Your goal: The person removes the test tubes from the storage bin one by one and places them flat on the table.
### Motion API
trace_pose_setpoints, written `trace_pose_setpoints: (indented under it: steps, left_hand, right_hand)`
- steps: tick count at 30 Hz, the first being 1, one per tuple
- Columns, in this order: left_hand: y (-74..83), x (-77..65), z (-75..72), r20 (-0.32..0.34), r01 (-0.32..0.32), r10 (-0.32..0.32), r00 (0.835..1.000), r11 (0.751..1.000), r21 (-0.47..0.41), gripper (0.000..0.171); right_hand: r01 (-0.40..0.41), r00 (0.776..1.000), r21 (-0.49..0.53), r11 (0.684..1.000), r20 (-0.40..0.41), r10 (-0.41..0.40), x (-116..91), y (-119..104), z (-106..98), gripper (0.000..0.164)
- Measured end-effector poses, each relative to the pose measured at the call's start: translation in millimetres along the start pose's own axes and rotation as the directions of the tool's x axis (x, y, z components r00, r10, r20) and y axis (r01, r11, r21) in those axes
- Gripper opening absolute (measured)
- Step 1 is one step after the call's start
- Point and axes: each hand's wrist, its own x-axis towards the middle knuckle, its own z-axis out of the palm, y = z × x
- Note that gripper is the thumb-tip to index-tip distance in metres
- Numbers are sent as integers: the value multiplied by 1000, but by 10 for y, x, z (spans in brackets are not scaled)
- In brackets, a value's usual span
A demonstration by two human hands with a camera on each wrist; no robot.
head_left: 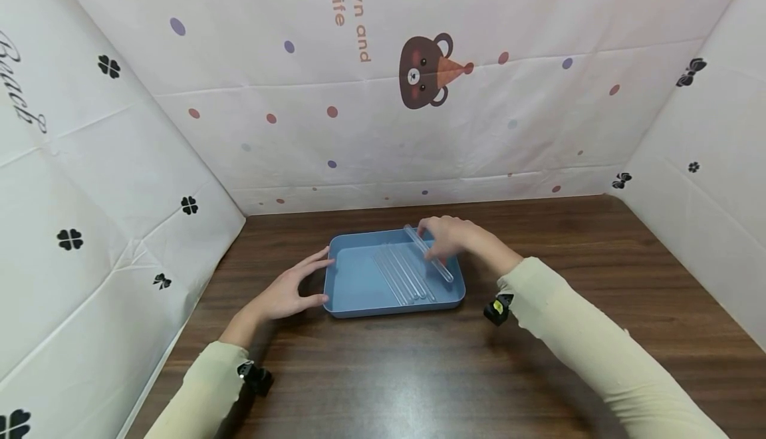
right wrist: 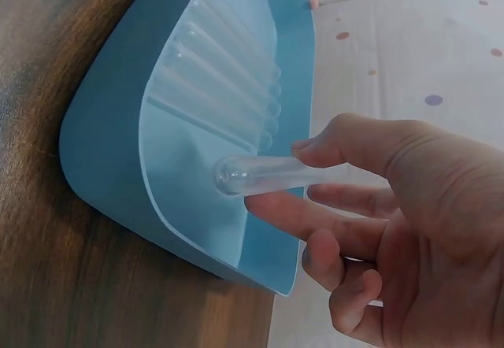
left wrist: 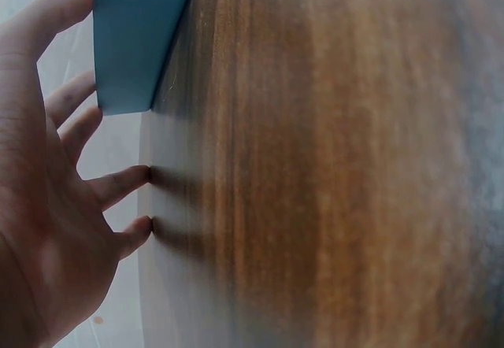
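As the right hand (head_left: 447, 236) pinches, a tube (right wrist: 256, 176) sits between thumb and fingers (left hand (head_left: 290, 294) spread, touching tray (head_left: 354, 276))

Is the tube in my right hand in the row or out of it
Out of the row: the right hand pinches the tube, and bare blue tray shows between it and the other tubes.

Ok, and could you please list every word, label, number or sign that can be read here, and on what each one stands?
"of life": back cloth, printed sideways.
"own and": back cloth, beside it, also sideways; the start is cut at the picture edge.
"Beach", probably: left cloth, curly script.
Tray and clear tubes: none visible.
Black wrist devices: any marking is too small to read.
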Motion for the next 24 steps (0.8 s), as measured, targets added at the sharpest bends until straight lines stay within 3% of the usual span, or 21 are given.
trace_pose_setpoints:
  steps: [24]
  left_hand:
    - [7, 0, 5, -2, -2, 2, 1000, 1000, 7, 76]
  right_hand:
    - [54, 995, 138, 989, -85, -43, -126, 291, -23, 55]
